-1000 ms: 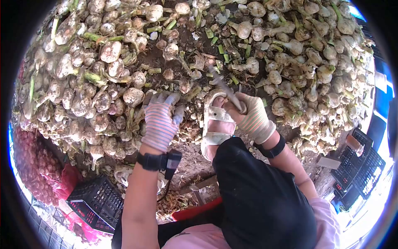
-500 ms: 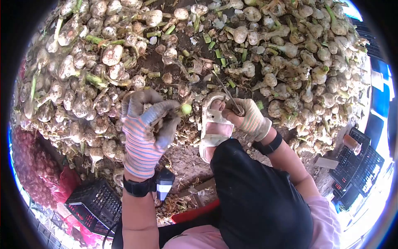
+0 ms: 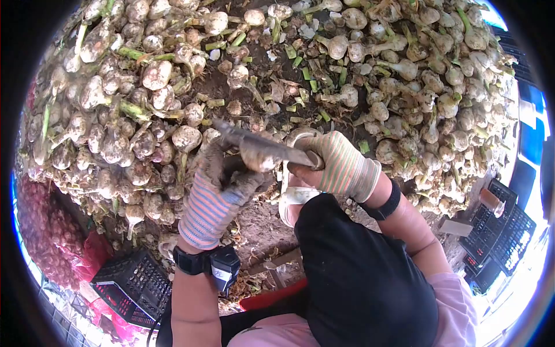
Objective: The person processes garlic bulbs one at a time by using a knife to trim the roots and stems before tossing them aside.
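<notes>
My left hand (image 3: 215, 194), in a soiled striped glove, is closed around a garlic bulb (image 3: 257, 162), whose pale rounded side shows past the fingers. My right hand (image 3: 342, 165), gloved in stripes too, grips a knife (image 3: 263, 144) by its handle. The blade points left and lies across the bulb in this view, hiding its upper part. Just behind the right hand is a foot in a pale sandal (image 3: 287, 208). Loose garlic bulbs (image 3: 187, 139) with stems lie close beyond the left hand.
Heaped garlic (image 3: 399, 110) spreads across the ground, with cut green stem pieces (image 3: 309, 78) in the middle. Black crates (image 3: 130, 286) stand at the lower left, and more crates (image 3: 497, 225) at the right. A red mesh sack (image 3: 52, 243) bulges at the left edge.
The knife has swung from pointing up and away to lying leftward across the bulb. My left hand has moved right and turned, bringing the garlic bulb under the blade.
</notes>
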A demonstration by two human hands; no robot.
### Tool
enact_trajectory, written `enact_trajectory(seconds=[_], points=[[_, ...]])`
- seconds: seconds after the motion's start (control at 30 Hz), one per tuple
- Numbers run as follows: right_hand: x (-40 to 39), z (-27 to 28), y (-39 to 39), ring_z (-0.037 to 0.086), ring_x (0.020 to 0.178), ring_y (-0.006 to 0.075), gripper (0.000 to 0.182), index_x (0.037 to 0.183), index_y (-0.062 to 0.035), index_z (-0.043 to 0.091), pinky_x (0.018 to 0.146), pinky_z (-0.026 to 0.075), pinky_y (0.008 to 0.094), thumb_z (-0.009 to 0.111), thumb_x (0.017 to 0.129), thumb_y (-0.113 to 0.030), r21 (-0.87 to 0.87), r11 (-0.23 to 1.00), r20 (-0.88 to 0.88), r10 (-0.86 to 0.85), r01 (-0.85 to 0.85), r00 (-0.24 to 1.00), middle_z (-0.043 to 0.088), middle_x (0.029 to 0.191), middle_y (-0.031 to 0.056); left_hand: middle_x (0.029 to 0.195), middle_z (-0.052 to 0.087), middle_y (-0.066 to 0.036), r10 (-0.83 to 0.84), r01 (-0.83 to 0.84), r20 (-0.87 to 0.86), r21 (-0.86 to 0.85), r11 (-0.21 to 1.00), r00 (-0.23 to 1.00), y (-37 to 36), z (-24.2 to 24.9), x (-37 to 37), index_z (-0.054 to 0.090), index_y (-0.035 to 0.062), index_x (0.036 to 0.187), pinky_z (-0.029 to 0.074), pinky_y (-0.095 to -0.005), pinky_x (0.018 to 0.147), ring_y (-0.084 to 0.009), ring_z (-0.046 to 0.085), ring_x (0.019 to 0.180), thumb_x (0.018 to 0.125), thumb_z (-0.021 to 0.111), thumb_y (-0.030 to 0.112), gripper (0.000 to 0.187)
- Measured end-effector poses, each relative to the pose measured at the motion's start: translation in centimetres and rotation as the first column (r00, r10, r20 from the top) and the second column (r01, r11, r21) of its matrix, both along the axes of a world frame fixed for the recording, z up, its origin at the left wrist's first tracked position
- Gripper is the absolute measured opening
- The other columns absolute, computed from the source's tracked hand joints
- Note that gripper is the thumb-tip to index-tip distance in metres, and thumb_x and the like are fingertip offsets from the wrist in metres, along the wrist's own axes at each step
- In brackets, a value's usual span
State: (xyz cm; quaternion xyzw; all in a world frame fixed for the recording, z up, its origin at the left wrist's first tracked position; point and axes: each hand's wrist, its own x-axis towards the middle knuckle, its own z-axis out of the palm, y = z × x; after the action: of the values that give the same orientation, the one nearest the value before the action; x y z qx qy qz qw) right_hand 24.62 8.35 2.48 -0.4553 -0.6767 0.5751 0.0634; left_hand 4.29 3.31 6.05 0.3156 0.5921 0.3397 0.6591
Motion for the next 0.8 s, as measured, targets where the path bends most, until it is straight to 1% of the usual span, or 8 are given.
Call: enact_trajectory(seconds=[0.1,0.2,0.3,0.53,0.67,0.7,0.73,0.8], points=[[-0.1,0.7,-0.1,0.058,0.070,0.0345,0.021,0.079,-0.0062,0.060,0.064,0.047,0.0410,0.066,0.067,-0.023,0.152,0.979,0.078,0.127,-0.138,0.989,0.058,0.066,0.0125,0.097,0.060,-0.006,-0.009,0.011,-0.017,0.081,0.997,1.000,-1.2,-2.0,-1.0,0.053,0.0038,0.116,0.050,-0.0278,0.069,-0.0150,0.059,0.088,0.079,0.066,0.013,0.040],[-0.3,0.8,-0.2,0.059,0.070,0.0321,0.022,0.081,-0.0089,0.059,0.064,0.047,0.0406,0.066,0.065,-0.023,0.211,0.956,0.088,0.187,-0.202,0.978,0.058,0.066,0.0105,0.097,0.063,-0.007,-0.378,0.680,-0.686,0.233,0.696,0.622,-2.5,-1.9,-2.1,0.053,0.0086,0.118,0.047,-0.0361,0.085,-0.0254,0.061,0.090,0.083,0.057,0.009,0.036],[-0.3,0.7,-0.4,0.058,0.066,0.0343,0.030,0.087,-0.0105,0.060,0.059,0.047,0.0368,0.072,0.061,-0.022,0.282,0.935,0.077,0.202,-0.216,0.976,0.057,0.064,0.0115,0.096,0.064,-0.008,-0.311,0.708,-0.808,0.176,0.684,0.501,-3.2,-1.8,-1.9,0.054,0.0122,0.120,0.049,-0.0399,0.080,-0.0259,0.061,0.089,0.083,0.057,0.011,0.037],[-0.3,1.1,-0.5,0.059,0.072,0.0350,0.036,0.088,-0.0108,0.060,0.061,0.047,0.0393,0.072,0.057,-0.025,0.253,0.937,0.081,0.228,-0.241,0.970,0.058,0.071,0.0144,0.103,0.061,-0.012,-0.334,0.490,-0.523,0.191,0.851,0.784,-4.0,-2.7,-1.9,0.049,0.0103,0.123,0.049,-0.0365,0.079,-0.0235,0.061,0.093,0.080,0.063,0.011,0.045],[0.3,-1.5,-0.7,0.059,0.073,0.0316,0.032,0.082,-0.0118,0.061,0.062,0.045,0.0398,0.069,0.056,-0.028,0.338,0.919,0.007,0.215,-0.205,0.977,0.058,0.068,0.0102,0.107,0.060,-0.014,-0.172,0.177,0.171,-0.012,0.984,0.970,-3.3,-3.3,-0.6,0.047,0.0093,0.125,0.050,-0.0345,0.079,-0.0221,0.061,0.095,0.079,0.066,0.010,0.050],[0.6,-2.3,-0.6,0.059,0.073,0.0316,0.032,0.082,-0.0118,0.061,0.062,0.045,0.0398,0.069,0.056,-0.028,0.339,0.918,0.007,0.215,-0.205,0.977,0.058,0.068,0.0102,0.108,0.059,-0.014,-0.220,0.219,0.147,0.028,0.975,0.964,-3.4,-3.4,-0.5,0.046,0.0090,0.125,0.050,-0.0341,0.079,-0.0218,0.061,0.095,0.078,0.067,0.010,0.051],[0.9,-3.1,-0.5,0.058,0.073,0.0318,0.036,0.083,-0.0118,0.061,0.063,0.045,0.0398,0.070,0.053,-0.029,0.331,0.924,-0.069,0.227,-0.192,0.971,0.058,0.069,0.0101,0.108,0.059,-0.012,-0.354,0.431,-0.371,0.149,0.890,0.859,-4.1,-3.2,-0.5,0.043,0.0029,0.123,0.049,-0.0264,0.078,-0.0161,0.060,0.093,0.073,0.071,0.007,0.057],[1.2,-5.0,-0.7,0.057,0.072,0.0328,0.042,0.085,-0.0115,0.063,0.063,0.045,0.0401,0.070,0.048,-0.031,0.334,0.933,-0.195,0.205,-0.132,0.959,0.058,0.070,0.0100,0.110,0.057,-0.009,-0.336,0.358,-0.156,0.146,0.922,0.929,-4.1,-2.5,0.0,0.039,0.0039,0.127,0.049,-0.0284,0.083,-0.0162,0.058,0.096,0.074,0.070,0.004,0.062]])
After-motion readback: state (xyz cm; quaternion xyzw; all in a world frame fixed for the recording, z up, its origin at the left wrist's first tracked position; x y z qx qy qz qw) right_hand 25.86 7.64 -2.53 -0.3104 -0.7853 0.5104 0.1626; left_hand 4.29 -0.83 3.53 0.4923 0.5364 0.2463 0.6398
